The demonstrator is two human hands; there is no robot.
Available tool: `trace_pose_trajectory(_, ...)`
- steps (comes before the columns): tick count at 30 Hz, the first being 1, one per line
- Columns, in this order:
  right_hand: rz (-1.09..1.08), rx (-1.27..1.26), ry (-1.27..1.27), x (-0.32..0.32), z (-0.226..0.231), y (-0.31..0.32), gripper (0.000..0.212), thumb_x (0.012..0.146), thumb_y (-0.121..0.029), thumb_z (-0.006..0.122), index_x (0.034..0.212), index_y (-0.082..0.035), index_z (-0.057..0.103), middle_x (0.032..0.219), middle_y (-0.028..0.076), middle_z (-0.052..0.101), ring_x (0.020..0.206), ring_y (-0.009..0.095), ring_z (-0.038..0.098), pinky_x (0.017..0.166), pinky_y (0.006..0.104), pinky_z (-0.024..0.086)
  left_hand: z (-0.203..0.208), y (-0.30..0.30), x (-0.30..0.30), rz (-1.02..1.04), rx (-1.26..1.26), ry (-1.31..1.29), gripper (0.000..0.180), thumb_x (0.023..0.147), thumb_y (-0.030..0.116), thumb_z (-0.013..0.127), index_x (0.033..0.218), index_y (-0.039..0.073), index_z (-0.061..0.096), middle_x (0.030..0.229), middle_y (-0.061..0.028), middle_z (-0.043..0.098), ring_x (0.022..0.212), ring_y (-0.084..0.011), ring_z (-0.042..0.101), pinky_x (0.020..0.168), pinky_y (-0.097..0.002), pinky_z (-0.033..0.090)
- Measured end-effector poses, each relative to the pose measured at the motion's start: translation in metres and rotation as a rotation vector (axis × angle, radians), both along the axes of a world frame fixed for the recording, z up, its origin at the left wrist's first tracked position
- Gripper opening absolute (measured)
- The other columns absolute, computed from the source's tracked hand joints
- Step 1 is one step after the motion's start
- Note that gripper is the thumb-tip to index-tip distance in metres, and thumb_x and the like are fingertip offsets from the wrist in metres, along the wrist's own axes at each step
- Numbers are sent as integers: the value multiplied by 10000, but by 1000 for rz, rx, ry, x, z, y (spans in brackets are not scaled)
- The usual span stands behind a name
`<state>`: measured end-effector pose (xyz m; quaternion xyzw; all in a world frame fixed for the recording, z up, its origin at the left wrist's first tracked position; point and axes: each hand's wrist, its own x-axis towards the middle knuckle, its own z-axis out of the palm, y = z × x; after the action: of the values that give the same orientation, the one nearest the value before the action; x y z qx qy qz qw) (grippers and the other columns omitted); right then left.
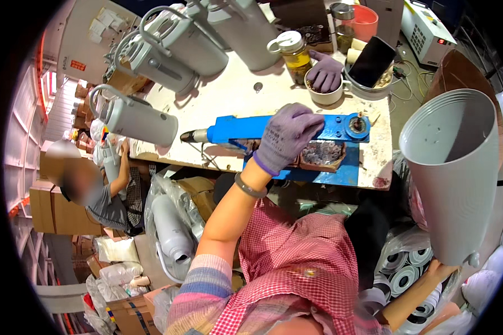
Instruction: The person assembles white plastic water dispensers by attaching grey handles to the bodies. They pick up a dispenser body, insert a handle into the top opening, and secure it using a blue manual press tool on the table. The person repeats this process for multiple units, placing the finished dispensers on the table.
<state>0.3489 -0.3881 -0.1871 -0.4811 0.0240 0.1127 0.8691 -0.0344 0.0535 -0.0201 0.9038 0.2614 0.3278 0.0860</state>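
My left hand [288,137], in a purple-grey knitted glove, is over a long blue metal tool [237,129] on the bench. Its fingers are curled and pressed together; whatever they hold, if anything, is too small to make out. Beside the wrist, a small tray of shiny metal bits [321,153] sits against the tool. At the tool's right end is a round fitting [356,126]. My right hand [441,270] grips the lower end of a large grey ribbed cylinder [450,167], raised to the right of the bench with its open mouth up. The cylinder hides part of that hand.
Several grey jugs with handles [190,47] stand at the bench's far left. A white cup with a glove [324,92], a jar [293,53] and a phone [373,61] crowd the far right. Bagged round parts [402,279] lie below right. Another person [103,195] works at left.
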Motion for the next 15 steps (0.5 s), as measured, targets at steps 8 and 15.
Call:
trace_pose_trajectory(8, 58, -15, 92, 5, 11, 22, 387, 1007, -211, 510, 1343, -21, 487, 1334, 140, 546, 1198, 272, 545, 1055, 456, 442, 9, 11, -39, -29, -253, -25, 221, 810, 118, 754, 1026, 71, 748, 986, -97, 696, 912, -228, 656, 781, -333, 534)
trace_pose_trajectory(15, 151, -15, -46, 0, 28, 43, 332, 1004, -172, 524, 1300, -23, 507, 1262, 110, 578, 1120, 225, 585, 964, 395, 515, 6, -3, -53, 7, -81, -18, 305, 727, 159, 825, 1015, 93, 749, 998, -77, 668, 877, -235, 619, 758, -333, 508)
